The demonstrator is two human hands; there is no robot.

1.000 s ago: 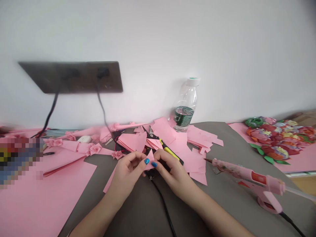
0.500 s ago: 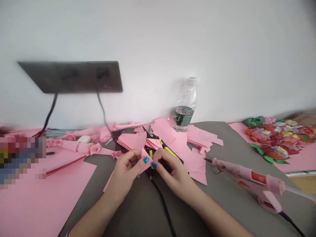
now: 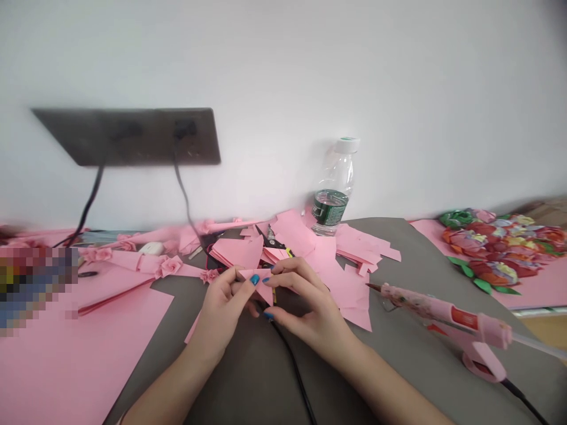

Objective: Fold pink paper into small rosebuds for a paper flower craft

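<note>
A small folded piece of pink paper (image 3: 264, 290), roughly triangular, is pinched between the thumb and fingers of my left hand (image 3: 219, 313). My right hand (image 3: 315, 308) is at the paper's right side, with its thumb spread apart below the other fingers. Its upper fingertips are at the paper's top right edge; whether they press on it I cannot tell. Behind my hands lie yellow-and-black pliers (image 3: 290, 252), partly hidden by the right hand, among cut pink paper pieces (image 3: 239, 251).
A pink glue gun (image 3: 447, 316) lies at the right. A clear bottle (image 3: 334, 189) stands by the wall on paper scraps. Paper roses (image 3: 170, 267) and a large pink sheet (image 3: 88, 360) are left; a colourful flower bunch (image 3: 496, 248) is far right. A black cable (image 3: 292, 366) runs toward me.
The folded paper has turned, so its point now faces down. My right thumb has parted from the paper and dropped, and the right fingers have spread. My left hand keeps its pinch.
</note>
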